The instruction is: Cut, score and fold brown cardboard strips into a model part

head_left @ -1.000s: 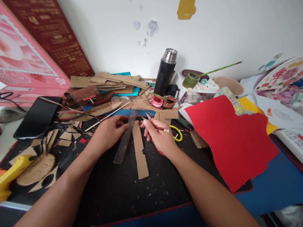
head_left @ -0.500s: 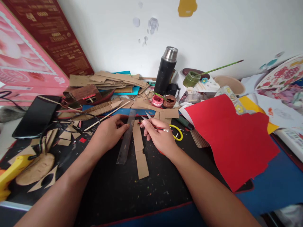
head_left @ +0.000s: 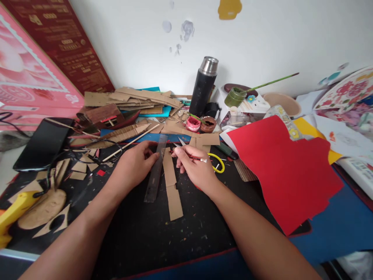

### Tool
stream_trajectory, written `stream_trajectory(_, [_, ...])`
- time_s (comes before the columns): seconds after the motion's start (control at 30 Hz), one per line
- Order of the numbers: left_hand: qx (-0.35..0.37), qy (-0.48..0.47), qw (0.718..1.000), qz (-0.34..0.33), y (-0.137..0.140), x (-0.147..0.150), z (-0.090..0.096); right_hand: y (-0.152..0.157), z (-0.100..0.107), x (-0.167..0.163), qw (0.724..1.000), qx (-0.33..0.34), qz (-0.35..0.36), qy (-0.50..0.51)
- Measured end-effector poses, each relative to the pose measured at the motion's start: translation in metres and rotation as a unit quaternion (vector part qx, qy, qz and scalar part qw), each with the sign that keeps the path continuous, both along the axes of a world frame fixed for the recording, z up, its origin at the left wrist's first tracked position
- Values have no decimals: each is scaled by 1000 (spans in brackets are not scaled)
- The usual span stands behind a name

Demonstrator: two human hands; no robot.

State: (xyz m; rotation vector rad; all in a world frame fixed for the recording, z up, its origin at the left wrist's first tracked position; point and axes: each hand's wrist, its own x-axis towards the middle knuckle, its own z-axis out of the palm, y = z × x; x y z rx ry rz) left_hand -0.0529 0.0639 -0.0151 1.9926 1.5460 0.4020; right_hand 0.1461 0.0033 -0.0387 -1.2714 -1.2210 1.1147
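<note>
Ruler and red pen-like tool flanking a cardboard strip

A person's two bare hands are working close together over a black mat, which is lying on a blue surface. The left hand is curving beside a clear ruler, its thumb touching the ruler's left edge; the other fingers are partly hiding, so whether they are gripping it one cannot tell. The right hand is pinching a slim red pen-like tool between thumb and fingers, its dark tip pointing left.

Between the hands, a notched cardboard strip is lying flat on the mat, just right of the ruler, its far end sitting near the tool's tip. A pair of scissors is resting behind the right hand, blades showing past the fingers and a yellow handle looping out to the right.

Beyond the hands, a pink paint jar and a brown paint jar are standing side by side, with a black flask rising behind them. A green jar is holding a brush. Red paper is spreading over the right side. On the left, a wooden stick is lying aslant, a small brown model house is sitting before stacked cardboard, and a yellow glue gun is poking in at the edge.
</note>
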Motion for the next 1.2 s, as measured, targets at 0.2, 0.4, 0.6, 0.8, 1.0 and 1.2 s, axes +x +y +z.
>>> stream_trajectory(0.2, [-8,-2,1000,-4,1,-2,-2,0,1,1,1000,-5,2,-7])
stream_trajectory(0.4, [-6,-4,1000,-12,2,-4,-2,-1,5,0,1000,-10,3,-8])
stream_trajectory(0.6, [-6,-9,1000,-13,2,-4,-3,-1,5,0,1000,-15,5,-26])
stream_trajectory(0.8, [7,-6,1000,-15,2,-5,-5,-1,5,0,1000,-6,4,-21])
stream_trajectory(1.0, [9,-1,1000,-16,2,-4,-4,-1,4,0,1000,-4,6,-27])
stream_trajectory(1.2, [16,-2,1000,-17,1,-2,-5,-1,4,0,1000,-2,10,-28])
